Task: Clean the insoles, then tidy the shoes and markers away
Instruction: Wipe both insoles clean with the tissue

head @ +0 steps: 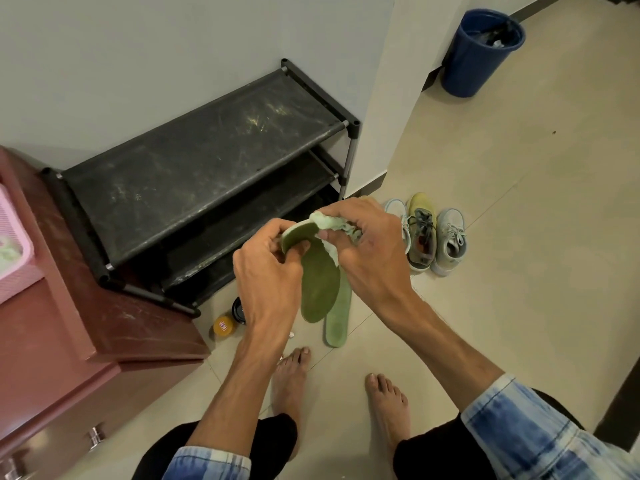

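Observation:
My left hand (266,271) grips a green insole (318,285) by its upper end, held in the air over the floor. My right hand (367,251) presses a pale green cloth (332,225) against the top of that insole. A second green insole (337,317) lies flat on the tiles just below and to the right, partly hidden by the held one. Three shoes stand side by side on the floor at the right: a white one (398,216), a yellow-green one (420,233) and a pale grey one (450,240). No markers are visible.
A black three-shelf shoe rack (207,161) stands against the wall. A brown cabinet (69,323) with a pink basket (14,244) is at left. A yellow-capped jar (224,325) and a black tin (239,310) sit by the rack. A blue bin (481,53) stands far right. My bare feet are below.

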